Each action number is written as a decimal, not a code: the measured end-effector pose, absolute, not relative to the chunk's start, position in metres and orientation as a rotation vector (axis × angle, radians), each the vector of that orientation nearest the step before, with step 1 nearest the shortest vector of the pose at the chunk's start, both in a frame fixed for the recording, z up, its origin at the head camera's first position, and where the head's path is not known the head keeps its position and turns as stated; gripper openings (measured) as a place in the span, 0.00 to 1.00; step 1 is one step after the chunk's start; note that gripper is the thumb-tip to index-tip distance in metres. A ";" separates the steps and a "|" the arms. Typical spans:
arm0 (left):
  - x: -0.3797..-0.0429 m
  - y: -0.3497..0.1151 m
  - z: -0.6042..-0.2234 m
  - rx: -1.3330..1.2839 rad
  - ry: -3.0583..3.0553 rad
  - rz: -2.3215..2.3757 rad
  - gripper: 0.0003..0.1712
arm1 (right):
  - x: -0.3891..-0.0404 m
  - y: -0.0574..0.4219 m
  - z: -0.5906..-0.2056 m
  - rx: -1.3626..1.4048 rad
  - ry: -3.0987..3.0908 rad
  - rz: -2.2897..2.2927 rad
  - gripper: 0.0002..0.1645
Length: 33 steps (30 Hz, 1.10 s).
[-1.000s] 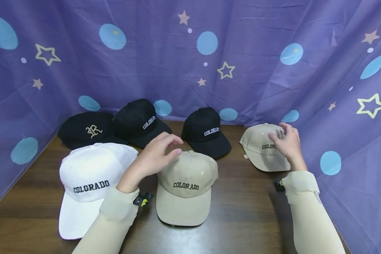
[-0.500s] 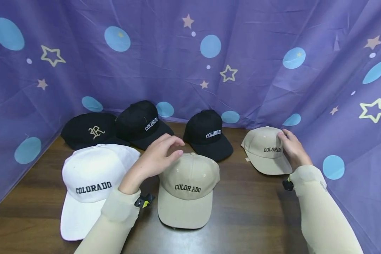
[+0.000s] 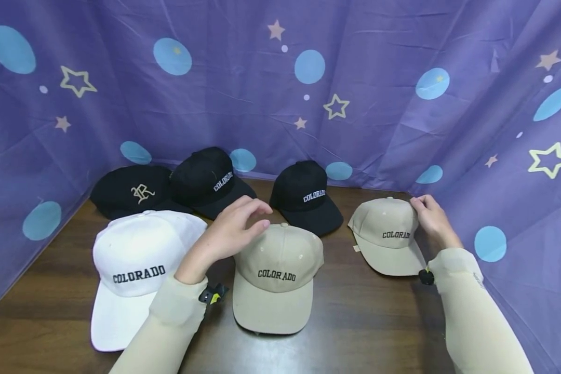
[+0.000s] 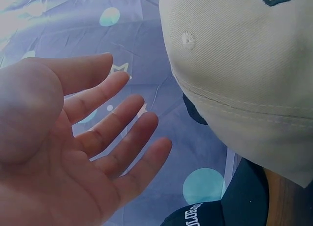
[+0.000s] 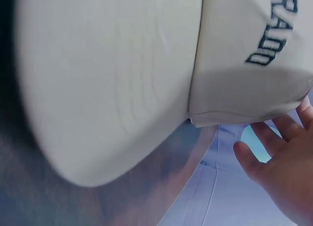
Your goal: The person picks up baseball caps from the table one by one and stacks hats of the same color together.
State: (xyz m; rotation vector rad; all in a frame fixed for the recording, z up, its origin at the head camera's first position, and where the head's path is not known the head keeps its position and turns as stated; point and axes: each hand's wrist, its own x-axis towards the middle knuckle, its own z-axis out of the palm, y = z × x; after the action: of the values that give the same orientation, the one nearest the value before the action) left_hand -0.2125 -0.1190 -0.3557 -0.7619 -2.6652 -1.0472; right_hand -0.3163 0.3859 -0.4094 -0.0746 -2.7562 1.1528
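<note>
In the head view my left hand (image 3: pixel 234 228) hovers over the back of a beige COLORADO baseball cap (image 3: pixel 273 306) at the table's middle. The left wrist view shows its fingers spread and loosely bent, apart from the cap's crown. At the far right, my right hand (image 3: pixel 435 223) grips the rear right side of a smaller-looking beige COLORADO cap (image 3: pixel 390 239). The fingers reach behind the crown, as the right wrist view shows from below; part of the grip is hidden by the cap. Its brim (image 5: pixel 102 89) faces the front of the table.
A white COLORADO cap (image 3: pixel 131 249) sits at the left, partly behind my left forearm. Along the back stand a black cap with a gold letter (image 3: pixel 121 192) and two black COLORADO caps (image 3: pixel 203 176) (image 3: pixel 299 182). A purple patterned curtain (image 3: pixel 378 31) borders the wooden table (image 3: pixel 355 322).
My right hand has come down to the rear right of the far-right beige cap. That cap has shifted slightly nearer and left. The left hand has stayed put.
</note>
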 end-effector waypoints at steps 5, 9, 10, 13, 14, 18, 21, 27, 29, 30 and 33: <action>-0.214 -0.121 -0.355 -0.775 -2.671 -1.057 0.12 | -0.311 0.389 -0.411 -0.035 -2.771 1.165 0.29; -0.214 -0.121 -0.353 -0.765 -2.685 -1.051 0.11 | -0.305 0.395 -0.410 0.080 -2.839 1.353 0.32; -0.214 -0.121 -0.353 -0.762 -2.690 -1.053 0.11 | -0.303 0.397 -0.411 0.115 -2.850 1.472 0.31; -0.213 -0.121 -0.352 -0.763 -2.692 -1.066 0.10 | -0.299 0.405 -0.415 0.266 -2.791 1.922 0.23; -0.213 -0.121 -0.352 -0.762 -2.693 -1.073 0.10 | -0.298 0.407 -0.418 0.317 -2.735 2.079 0.20; -0.212 -0.121 -0.353 -0.769 -2.691 -1.088 0.09 | -0.294 0.414 -0.424 0.521 -2.552 2.343 0.18; -0.213 -0.121 -0.354 -0.769 -2.690 -1.084 0.08 | -0.290 0.412 -0.426 0.570 -2.469 2.389 0.18; -0.213 -0.121 -0.355 -0.761 -2.692 -1.078 0.07 | -0.280 0.400 -0.423 0.612 -2.391 2.362 0.15; -0.213 -0.121 -0.355 -0.765 -2.696 -1.082 0.08 | -0.276 0.396 -0.421 0.623 -2.376 2.334 0.15; -0.213 -0.121 -0.354 -0.765 -2.699 -1.083 0.08 | -0.274 0.394 -0.419 0.626 -2.365 2.323 0.15; -0.213 -0.120 -0.354 -0.768 -2.703 -1.081 0.07 | -0.268 0.386 -0.415 0.653 -2.333 2.309 0.14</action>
State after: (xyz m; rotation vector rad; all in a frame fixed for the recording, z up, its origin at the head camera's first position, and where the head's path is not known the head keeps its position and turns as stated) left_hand -0.2131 -0.1202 -0.3542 -0.7676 -2.7029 -1.0806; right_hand -0.2684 0.3859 -0.4151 0.6531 -2.3327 2.3088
